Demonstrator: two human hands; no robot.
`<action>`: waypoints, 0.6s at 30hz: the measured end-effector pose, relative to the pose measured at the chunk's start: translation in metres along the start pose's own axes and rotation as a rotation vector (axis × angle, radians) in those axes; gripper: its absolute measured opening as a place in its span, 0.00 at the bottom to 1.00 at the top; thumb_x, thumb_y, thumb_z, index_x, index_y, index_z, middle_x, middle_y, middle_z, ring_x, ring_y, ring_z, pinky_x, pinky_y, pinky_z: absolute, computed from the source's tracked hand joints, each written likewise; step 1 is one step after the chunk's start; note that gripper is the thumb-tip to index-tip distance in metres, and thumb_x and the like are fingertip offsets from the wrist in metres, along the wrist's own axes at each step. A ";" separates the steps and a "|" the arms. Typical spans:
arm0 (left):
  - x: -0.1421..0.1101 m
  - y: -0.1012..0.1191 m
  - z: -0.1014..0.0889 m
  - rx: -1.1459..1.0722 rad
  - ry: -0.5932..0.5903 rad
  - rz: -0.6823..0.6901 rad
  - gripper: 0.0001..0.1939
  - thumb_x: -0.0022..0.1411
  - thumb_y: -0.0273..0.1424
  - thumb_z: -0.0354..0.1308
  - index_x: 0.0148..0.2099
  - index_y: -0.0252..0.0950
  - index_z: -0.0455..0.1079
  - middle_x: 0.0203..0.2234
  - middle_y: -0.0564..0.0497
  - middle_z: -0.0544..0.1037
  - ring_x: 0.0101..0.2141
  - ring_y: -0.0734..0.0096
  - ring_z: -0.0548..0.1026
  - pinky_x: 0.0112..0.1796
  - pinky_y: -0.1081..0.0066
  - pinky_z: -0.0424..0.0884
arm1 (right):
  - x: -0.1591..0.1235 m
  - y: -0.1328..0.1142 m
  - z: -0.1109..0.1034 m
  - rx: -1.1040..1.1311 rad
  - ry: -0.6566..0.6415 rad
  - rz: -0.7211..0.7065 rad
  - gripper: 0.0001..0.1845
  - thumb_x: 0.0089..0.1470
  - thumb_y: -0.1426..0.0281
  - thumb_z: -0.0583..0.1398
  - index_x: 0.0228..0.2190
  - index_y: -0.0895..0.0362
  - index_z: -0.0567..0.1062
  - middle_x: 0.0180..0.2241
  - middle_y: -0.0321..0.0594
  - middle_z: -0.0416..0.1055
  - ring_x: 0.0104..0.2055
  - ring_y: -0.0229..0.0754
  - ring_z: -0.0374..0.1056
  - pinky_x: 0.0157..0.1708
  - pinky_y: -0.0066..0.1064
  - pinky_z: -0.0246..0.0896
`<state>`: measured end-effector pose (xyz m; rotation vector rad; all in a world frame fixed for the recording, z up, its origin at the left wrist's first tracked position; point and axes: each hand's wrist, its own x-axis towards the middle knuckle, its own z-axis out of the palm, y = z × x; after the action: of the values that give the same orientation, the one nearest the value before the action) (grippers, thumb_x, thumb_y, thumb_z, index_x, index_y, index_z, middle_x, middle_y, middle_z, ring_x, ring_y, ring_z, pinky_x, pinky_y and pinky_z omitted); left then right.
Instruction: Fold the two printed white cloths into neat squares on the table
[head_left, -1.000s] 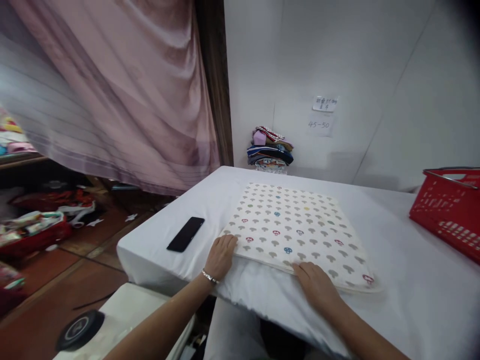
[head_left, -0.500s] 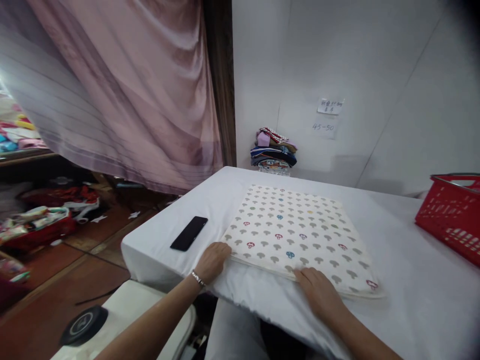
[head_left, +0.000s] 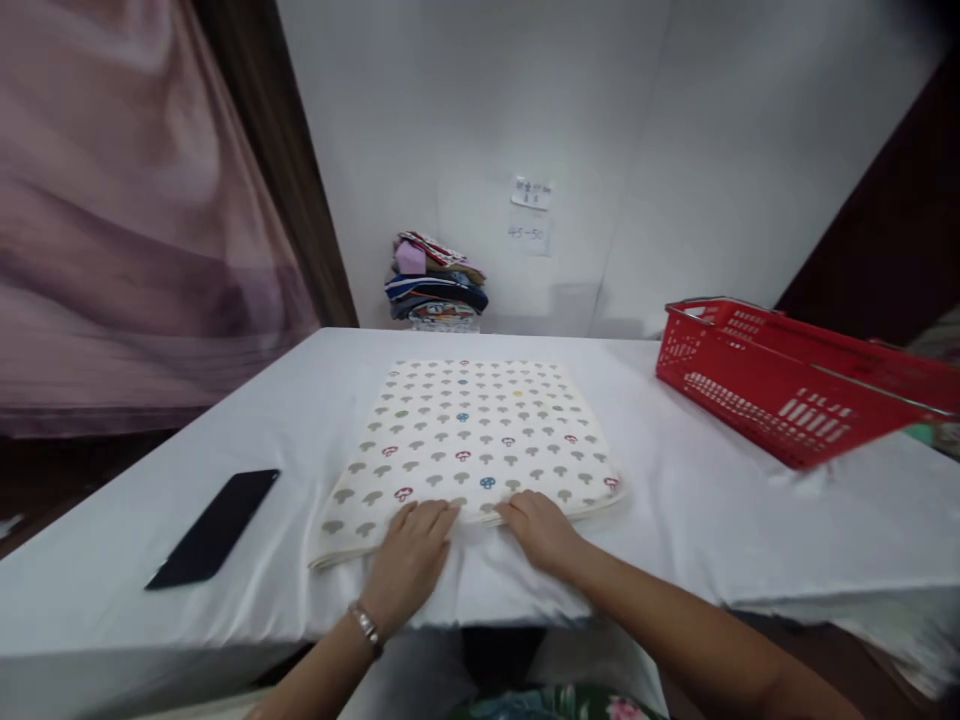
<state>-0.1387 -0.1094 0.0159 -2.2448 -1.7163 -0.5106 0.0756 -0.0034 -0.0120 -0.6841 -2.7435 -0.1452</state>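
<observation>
A folded cream cloth with a mushroom print [head_left: 472, 435] lies flat on the white-covered table [head_left: 712, 510]. My left hand [head_left: 409, 560], with a bracelet at the wrist, rests flat with its fingers stretched out on the cloth's near edge. Just to its right, my right hand [head_left: 540, 528] also lies flat on that near edge with its fingers extended. The two hands sit close together near the middle of the edge. Neither hand holds anything.
A black phone [head_left: 214, 525] lies on the table at the left. A red plastic basket [head_left: 787, 375] stands at the right. A stack of folded clothes [head_left: 435, 285] sits against the back wall under paper notes [head_left: 531, 212]. A pink curtain [head_left: 127, 220] hangs at the left.
The view has swung to the right. Both hands have slid inward along the cloth's near edge, from its corners to its middle.
</observation>
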 end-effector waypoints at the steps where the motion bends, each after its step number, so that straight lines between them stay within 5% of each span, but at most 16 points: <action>1: 0.009 0.010 0.005 -0.030 -0.016 0.019 0.18 0.57 0.23 0.50 0.50 0.37 0.66 0.44 0.47 0.73 0.45 0.63 0.69 0.48 0.61 0.62 | 0.001 0.000 -0.002 0.002 -0.006 0.005 0.13 0.58 0.73 0.52 0.45 0.58 0.70 0.34 0.42 0.68 0.35 0.43 0.62 0.34 0.33 0.56; 5: 0.038 0.032 0.021 -0.074 -0.115 0.043 0.13 0.58 0.23 0.50 0.45 0.37 0.69 0.39 0.47 0.75 0.40 0.63 0.71 0.42 0.61 0.66 | -0.002 -0.001 -0.008 -0.004 -0.016 0.018 0.14 0.59 0.71 0.51 0.46 0.59 0.69 0.34 0.42 0.69 0.36 0.42 0.61 0.34 0.33 0.55; 9: 0.046 0.029 0.026 -0.069 -0.164 0.033 0.13 0.58 0.22 0.49 0.43 0.36 0.70 0.36 0.46 0.75 0.38 0.63 0.72 0.39 0.63 0.68 | -0.017 0.010 -0.015 -0.011 0.001 0.061 0.16 0.60 0.71 0.50 0.50 0.58 0.66 0.39 0.43 0.69 0.39 0.43 0.60 0.37 0.35 0.55; 18: 0.047 0.010 0.030 -0.190 -0.213 -0.038 0.16 0.62 0.30 0.47 0.50 0.38 0.68 0.40 0.47 0.76 0.40 0.64 0.73 0.39 0.65 0.69 | -0.095 0.087 -0.043 -0.060 0.086 0.274 0.17 0.56 0.78 0.51 0.48 0.61 0.68 0.44 0.50 0.69 0.46 0.47 0.61 0.46 0.42 0.55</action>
<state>-0.1145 -0.0581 0.0092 -2.4819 -1.8878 -0.4762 0.2077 0.0240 0.0004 -1.0354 -2.5425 -0.1903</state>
